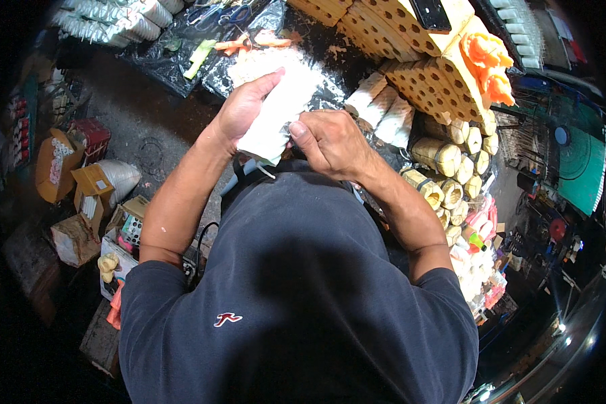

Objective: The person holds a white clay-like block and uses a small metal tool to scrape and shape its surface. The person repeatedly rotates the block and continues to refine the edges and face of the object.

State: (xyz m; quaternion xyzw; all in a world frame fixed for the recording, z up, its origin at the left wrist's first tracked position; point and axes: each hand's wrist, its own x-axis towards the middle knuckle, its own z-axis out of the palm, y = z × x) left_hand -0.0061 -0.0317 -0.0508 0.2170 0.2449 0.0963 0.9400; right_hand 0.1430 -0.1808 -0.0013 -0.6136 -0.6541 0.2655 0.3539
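Observation:
My left hand (249,108) grips a white, glare-washed block (279,114) that looks like wax, its thumb along the upper side. My right hand (326,145) is closed at the block's lower right, thumb bent; what is between those fingers is too hidden to name. Beyond the block, white shavings (256,60) lie on black plastic sheeting (168,67), with orange scraps (236,44) and a pale green piece (198,58). Three white cylinders (394,121) lie to the right of my hands.
Perforated yellow blocks (451,84) with orange pieces (488,60) stand at upper right, above several cream hollow moulds (438,155). Scissors (209,13) lie at the back. Cardboard boxes (54,175) stand at left. A green surface (579,175) is at far right.

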